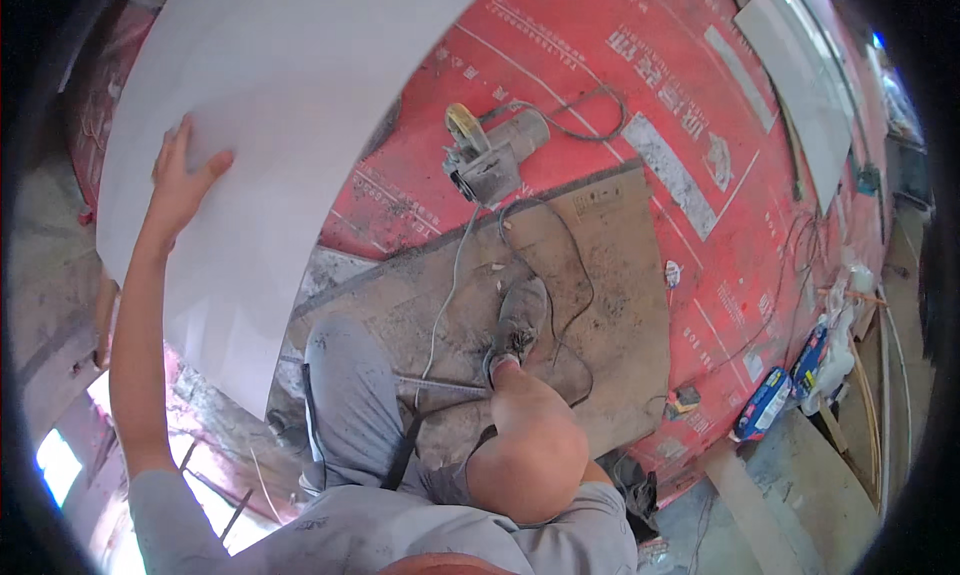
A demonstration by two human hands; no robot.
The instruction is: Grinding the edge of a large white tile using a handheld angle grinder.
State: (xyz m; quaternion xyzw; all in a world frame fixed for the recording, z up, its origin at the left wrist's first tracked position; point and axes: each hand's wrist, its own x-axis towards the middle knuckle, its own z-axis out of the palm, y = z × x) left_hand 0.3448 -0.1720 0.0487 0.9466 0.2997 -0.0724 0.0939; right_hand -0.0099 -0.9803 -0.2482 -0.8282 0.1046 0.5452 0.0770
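Note:
My left hand (190,180) rests on the face of a large white sheet (285,75) at the upper left, thumb and fingers apart. My right hand is hidden from view; just part of that arm shows behind my bare right knee (540,445). A dusty power saw (485,160) with a yellowish guard lies on red printed covering (730,275) beyond the sheet's right side. Its cord and other cables cross the dusty brown board (625,305) around my right shoe (520,315).
Another pale sheet (805,95) lies at the upper right with long strips beside it. Blue packages (760,405), crumpled plastic and thin wooden lengths lie at the right edge. Bright openings with dark bars show at the lower left. Dark fabric lies behind my right leg.

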